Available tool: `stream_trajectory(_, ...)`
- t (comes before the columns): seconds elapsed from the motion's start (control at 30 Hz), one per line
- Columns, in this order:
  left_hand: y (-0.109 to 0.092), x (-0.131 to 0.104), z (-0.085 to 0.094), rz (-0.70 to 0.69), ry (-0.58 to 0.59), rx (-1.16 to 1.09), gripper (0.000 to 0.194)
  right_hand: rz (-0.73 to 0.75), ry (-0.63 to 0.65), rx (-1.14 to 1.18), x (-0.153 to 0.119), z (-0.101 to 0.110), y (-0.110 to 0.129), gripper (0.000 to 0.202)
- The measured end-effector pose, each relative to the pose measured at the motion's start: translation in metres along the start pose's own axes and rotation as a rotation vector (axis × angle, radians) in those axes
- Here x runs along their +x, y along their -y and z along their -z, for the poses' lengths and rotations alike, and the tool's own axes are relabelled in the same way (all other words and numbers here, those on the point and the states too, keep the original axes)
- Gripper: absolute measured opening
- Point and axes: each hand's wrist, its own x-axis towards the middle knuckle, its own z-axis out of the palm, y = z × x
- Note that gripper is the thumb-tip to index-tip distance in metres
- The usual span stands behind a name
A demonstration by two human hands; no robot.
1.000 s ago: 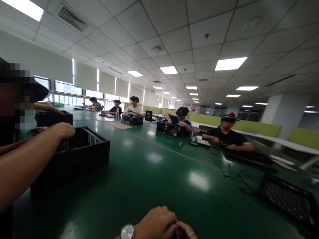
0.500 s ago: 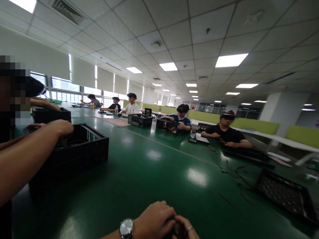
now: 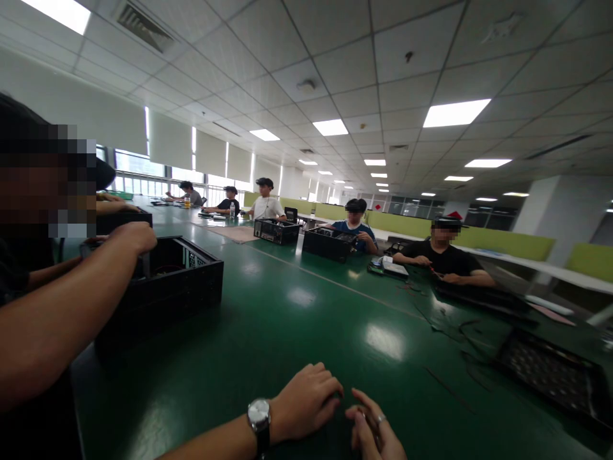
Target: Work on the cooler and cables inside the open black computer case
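My left hand [image 3: 306, 401], with a silver watch [image 3: 259, 414] on its wrist, is over the green table [image 3: 268, 345] at the bottom centre. Its fingers curl toward the right, and what lies under them is hidden. Just right of it, my right hand [image 3: 376, 427] wears a ring and has its fingers bent together round something dark, too small to make out. A narrow gap separates the two hands.
At the left, a person's arm [image 3: 62, 300] reaches into an open black computer case [image 3: 177, 287]. More cases [image 3: 330, 244] and people sit across the table. Loose cables [image 3: 447, 388] and a black perforated panel [image 3: 550, 377] lie at the right.
My hands have moved apart and higher in the view. The view has shifted slightly, and the neighbour's head and arm reach further in. Across the table, the case by the blue-shirted person has turned.
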Motion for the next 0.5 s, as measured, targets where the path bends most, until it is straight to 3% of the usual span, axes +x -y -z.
stream_trajectory(0.23, 0.017, 0.002, -0.004, 0.086, -0.069, 0.019, 0.017, -0.061, 0.044, 0.025, 0.004, 0.016, 0.019, 0.078)
stream_trajectory(0.33, 0.027, 0.003, -0.002, 0.111, -0.090, 0.008, 0.020, -0.011, -0.039, -0.044, 0.002, 0.015, 0.020, 0.077)
stream_trajectory(0.5, 0.045, 0.034, 0.030, 0.036, -0.184, 0.250, 0.025, 0.053, -0.101, -0.092, -0.007, 0.014, 0.014, 0.075)
